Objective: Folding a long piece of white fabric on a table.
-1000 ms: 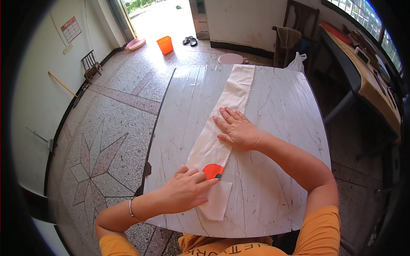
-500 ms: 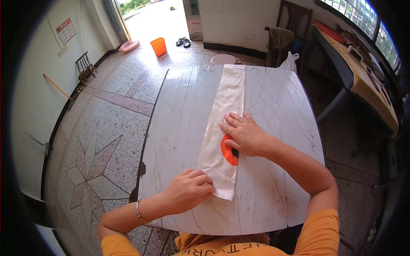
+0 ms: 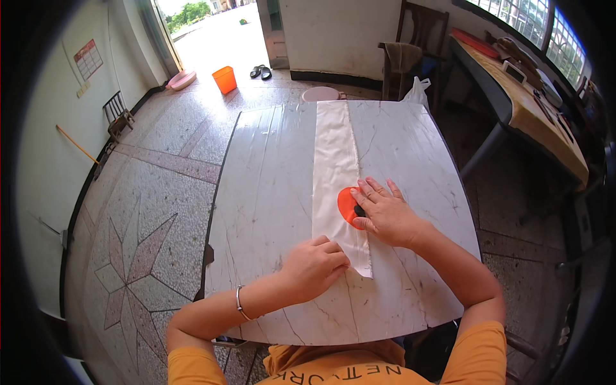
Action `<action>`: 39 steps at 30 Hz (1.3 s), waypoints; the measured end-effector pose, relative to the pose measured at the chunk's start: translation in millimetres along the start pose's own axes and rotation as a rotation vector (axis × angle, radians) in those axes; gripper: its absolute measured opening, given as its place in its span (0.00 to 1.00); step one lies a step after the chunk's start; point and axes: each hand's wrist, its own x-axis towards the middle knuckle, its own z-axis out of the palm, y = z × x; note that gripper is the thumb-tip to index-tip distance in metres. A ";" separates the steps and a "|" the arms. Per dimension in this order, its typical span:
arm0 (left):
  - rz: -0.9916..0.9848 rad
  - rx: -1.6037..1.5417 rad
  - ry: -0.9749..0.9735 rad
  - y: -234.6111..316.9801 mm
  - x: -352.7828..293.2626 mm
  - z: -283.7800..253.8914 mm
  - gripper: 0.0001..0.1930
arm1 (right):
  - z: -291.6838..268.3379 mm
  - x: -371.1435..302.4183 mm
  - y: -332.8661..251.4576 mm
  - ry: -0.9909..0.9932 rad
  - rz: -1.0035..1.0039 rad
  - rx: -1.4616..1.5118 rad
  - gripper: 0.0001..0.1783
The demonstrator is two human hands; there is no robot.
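Note:
A long white cloth strip point(image 3: 333, 147) with a frayed right edge runs down the table from the far edge toward me. My left hand point(image 3: 316, 268) is closed at its near end, fingers bent and pinching the cloth's left corner. A flat round orange piece with a black part point(image 3: 350, 208) lies on the strip's right edge. My right hand point(image 3: 391, 215) rests over its right side, palm down and fingers stretched out, partly covering it. The fingertips reach the cloth's frayed edge.
The marble-patterned table point(image 3: 256, 192) has a pink round stool point(image 3: 321, 94) behind it. A white plastic bag point(image 3: 418, 92) and a wooden chair point(image 3: 420, 38) stand at the far right. A cluttered side table point(image 3: 500, 96) is on the right; an orange bin point(image 3: 224, 79) stands near the doorway.
The strip's near end has swung right and away from me, with my left hand moving along. The orange piece and my right hand have shifted right across the table. The view has turned slightly.

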 end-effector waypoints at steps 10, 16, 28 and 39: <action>0.058 -0.057 -0.043 1.6 -8.2 9.5 0.04 | 7.1 3.1 34.5 0.099 0.221 -0.125 0.41; 0.063 -0.099 -0.020 0.7 -12.9 9.5 0.05 | 11.5 -23.5 -16.8 0.150 -0.057 0.142 0.41; -0.014 -0.199 0.018 2.6 -10.0 1.5 0.06 | -29.9 -57.6 -11.4 -0.079 -0.175 0.830 0.31; -0.053 -0.219 0.100 -0.8 -6.1 5.6 0.24 | 3.8 -64.5 -9.4 0.114 -0.254 0.725 0.18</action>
